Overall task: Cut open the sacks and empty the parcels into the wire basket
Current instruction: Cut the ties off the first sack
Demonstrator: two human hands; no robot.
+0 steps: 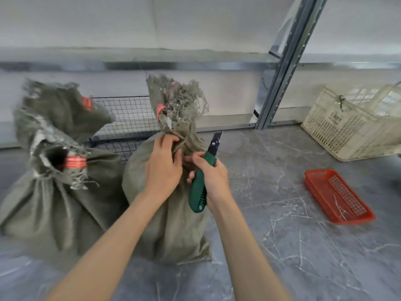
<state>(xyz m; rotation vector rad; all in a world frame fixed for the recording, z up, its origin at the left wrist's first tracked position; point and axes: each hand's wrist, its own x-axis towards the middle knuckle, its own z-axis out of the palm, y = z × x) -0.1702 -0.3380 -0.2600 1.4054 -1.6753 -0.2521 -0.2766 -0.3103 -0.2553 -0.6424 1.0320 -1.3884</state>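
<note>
Pinching the gathered neck of the middle sack (pixel 173 205) in your left hand (pixel 163 168), you hold it upright and taut just below the red tie (pixel 160 110), likely so the blade has firm cloth to bite. Your right hand (pixel 211 173) has a closed grip on the green utility knife (pixel 200 181), blade up and angled away from your fingers. Two more sacks (pixel 58 192) stand tied at your left; the wire basket (pixel 128 118) waits behind them on the floor.
</note>
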